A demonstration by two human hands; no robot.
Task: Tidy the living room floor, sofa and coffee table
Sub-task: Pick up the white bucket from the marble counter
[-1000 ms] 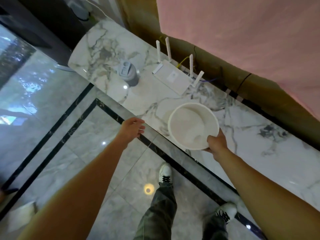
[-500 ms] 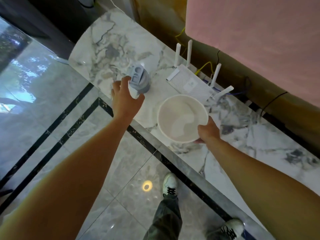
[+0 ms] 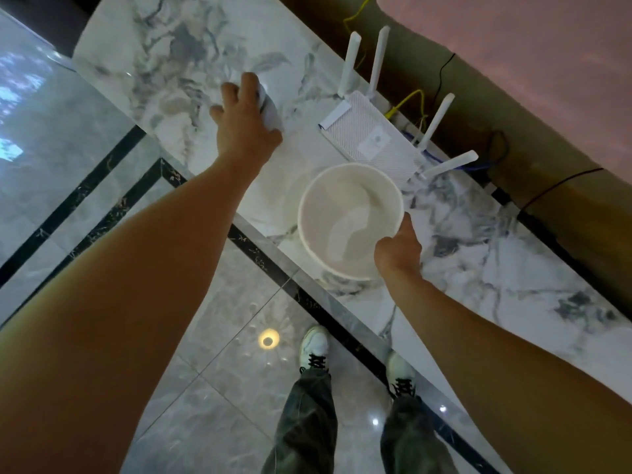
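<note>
The tiled floor [image 3: 85, 148] fills everything left of and nearer than the router, with two black inlay bands crossing it. One marble ledge [image 3: 513, 268] carries the router [image 3: 369, 138]; its front edge runs diagonally nearer than the router, and its rounded end lies far to the router's left. Bare marble stretches open to the router's right and again to its far left. One pink cloth [image 3: 513, 63] hangs behind the router.

One white bin [image 3: 349, 224] is held just in front of the router, its rim overlapping the router's near corner and its mouth facing up; whether it touches the ledge cannot be told. The router has four white antennas, and a round mark on its top is too small to read.

The left hand [image 3: 242, 124], left of the router, curls its fingers over one grey cup [image 3: 270, 111] on the ledge, grasping it. The right hand [image 3: 398, 251] clasps the bin's near rim.

Two white shoes [image 3: 313, 343] stand on the floor, nearer than the router. A yellow cable [image 3: 407, 100] and a black cable [image 3: 554, 189] trail behind and right of the router.
</note>
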